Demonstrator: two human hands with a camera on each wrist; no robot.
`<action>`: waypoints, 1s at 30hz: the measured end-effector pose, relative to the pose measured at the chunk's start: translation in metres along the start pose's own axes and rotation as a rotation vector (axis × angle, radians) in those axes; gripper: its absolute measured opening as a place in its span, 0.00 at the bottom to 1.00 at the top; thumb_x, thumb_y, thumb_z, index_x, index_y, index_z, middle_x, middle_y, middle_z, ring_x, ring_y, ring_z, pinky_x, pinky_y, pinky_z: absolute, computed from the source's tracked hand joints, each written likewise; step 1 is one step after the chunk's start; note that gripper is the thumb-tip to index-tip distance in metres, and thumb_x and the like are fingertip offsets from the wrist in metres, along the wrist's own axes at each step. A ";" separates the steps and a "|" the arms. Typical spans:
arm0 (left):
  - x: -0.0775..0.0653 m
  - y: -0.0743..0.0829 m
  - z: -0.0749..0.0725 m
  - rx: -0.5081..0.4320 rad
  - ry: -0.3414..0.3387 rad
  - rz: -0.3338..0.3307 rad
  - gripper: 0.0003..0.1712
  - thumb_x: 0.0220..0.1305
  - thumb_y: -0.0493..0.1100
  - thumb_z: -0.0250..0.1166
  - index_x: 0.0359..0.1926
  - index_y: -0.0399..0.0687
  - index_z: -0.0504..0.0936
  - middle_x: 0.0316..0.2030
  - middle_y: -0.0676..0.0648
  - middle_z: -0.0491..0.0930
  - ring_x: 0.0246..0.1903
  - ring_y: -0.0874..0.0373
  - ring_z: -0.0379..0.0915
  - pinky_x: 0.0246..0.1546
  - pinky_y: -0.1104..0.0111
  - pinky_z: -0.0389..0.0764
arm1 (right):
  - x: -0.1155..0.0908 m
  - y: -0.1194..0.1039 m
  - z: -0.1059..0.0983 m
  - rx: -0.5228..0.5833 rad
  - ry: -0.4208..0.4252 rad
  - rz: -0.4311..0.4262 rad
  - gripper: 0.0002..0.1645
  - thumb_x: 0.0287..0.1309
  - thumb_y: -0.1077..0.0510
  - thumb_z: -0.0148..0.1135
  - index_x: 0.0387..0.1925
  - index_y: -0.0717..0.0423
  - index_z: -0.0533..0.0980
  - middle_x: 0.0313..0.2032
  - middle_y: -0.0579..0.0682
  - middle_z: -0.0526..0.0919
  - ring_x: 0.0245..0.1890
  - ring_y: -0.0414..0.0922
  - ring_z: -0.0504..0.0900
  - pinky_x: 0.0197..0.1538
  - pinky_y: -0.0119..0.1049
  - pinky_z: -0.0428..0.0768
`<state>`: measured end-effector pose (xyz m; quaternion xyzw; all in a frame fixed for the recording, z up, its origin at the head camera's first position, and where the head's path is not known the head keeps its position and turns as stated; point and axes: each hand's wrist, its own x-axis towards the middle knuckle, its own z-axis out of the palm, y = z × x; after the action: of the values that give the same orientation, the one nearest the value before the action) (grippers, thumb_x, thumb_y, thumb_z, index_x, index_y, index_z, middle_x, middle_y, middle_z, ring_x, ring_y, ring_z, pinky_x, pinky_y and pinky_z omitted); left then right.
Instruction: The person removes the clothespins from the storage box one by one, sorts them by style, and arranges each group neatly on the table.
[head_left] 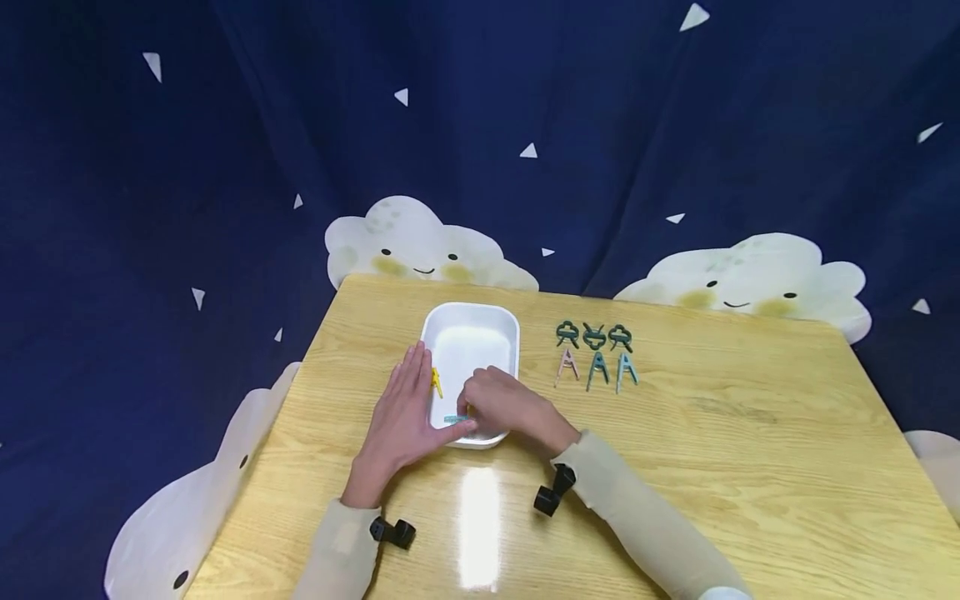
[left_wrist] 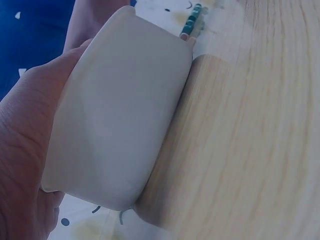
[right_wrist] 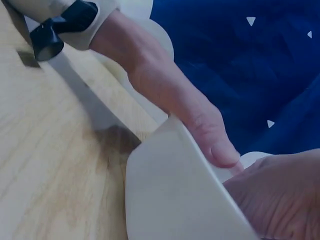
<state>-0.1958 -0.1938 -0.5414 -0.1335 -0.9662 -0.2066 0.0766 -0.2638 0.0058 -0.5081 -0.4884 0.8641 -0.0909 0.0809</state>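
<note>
A white rectangular tray [head_left: 512, 333] stands on the table. In the head view, my left hand [head_left: 405, 408] lies along its left side with straight fingers, the thumb stretched across the near rim. Over the tray's near right part, my right hand [head_left: 498, 402] reaches inside with bent fingers; I cannot tell what its hidden fingertips hold. Just by those fingertips lies a light blue clothespin [head_left: 453, 419]. A yellow clothespin [head_left: 437, 382] sits inside the left wall, beside my left fingers. The left wrist view shows the tray's outer wall [left_wrist: 120, 110] against that hand.
Right of the tray, three dark green clips [head_left: 594, 337] form a row. Below them stand a pink clothespin [head_left: 567, 365], a dark teal clothespin [head_left: 597, 369] and a light blue clothespin [head_left: 626, 372]. A dark blue curtain [head_left: 480, 125] hangs behind the wooden table [head_left: 735, 467].
</note>
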 end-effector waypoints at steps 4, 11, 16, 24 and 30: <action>0.001 0.000 -0.001 0.007 -0.002 -0.006 0.78 0.53 0.88 0.56 0.83 0.36 0.41 0.84 0.40 0.37 0.83 0.50 0.30 0.82 0.55 0.42 | 0.005 0.003 0.001 -0.036 0.029 0.053 0.09 0.56 0.55 0.77 0.40 0.44 0.91 0.34 0.41 0.86 0.35 0.42 0.74 0.42 0.37 0.73; 0.001 0.000 -0.001 0.005 -0.005 -0.007 0.78 0.53 0.88 0.56 0.83 0.36 0.42 0.84 0.41 0.36 0.83 0.50 0.30 0.82 0.54 0.42 | 0.010 0.002 0.002 -0.092 0.108 0.136 0.10 0.63 0.53 0.72 0.45 0.47 0.88 0.39 0.45 0.84 0.41 0.46 0.75 0.45 0.39 0.73; 0.000 0.000 -0.001 0.007 -0.001 -0.008 0.78 0.54 0.88 0.55 0.83 0.36 0.41 0.84 0.41 0.35 0.83 0.50 0.30 0.82 0.54 0.42 | 0.009 -0.004 0.005 -0.213 0.146 0.179 0.27 0.59 0.30 0.69 0.35 0.49 0.85 0.35 0.46 0.81 0.38 0.47 0.74 0.43 0.40 0.73; 0.000 0.001 0.000 0.008 0.009 -0.002 0.78 0.53 0.88 0.55 0.83 0.35 0.43 0.84 0.39 0.37 0.83 0.50 0.31 0.82 0.54 0.43 | 0.008 -0.005 0.004 -0.238 0.111 0.228 0.25 0.55 0.35 0.74 0.40 0.51 0.86 0.38 0.48 0.83 0.41 0.48 0.74 0.46 0.41 0.74; 0.000 0.000 0.001 0.002 0.021 0.012 0.78 0.54 0.87 0.57 0.82 0.34 0.43 0.83 0.37 0.40 0.83 0.49 0.32 0.82 0.53 0.44 | 0.005 0.002 -0.001 -0.154 0.091 0.241 0.22 0.52 0.44 0.75 0.45 0.51 0.85 0.39 0.46 0.80 0.41 0.46 0.71 0.46 0.40 0.72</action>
<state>-0.1962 -0.1934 -0.5418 -0.1370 -0.9648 -0.2064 0.0882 -0.2681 0.0030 -0.5080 -0.3813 0.9236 -0.0360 0.0143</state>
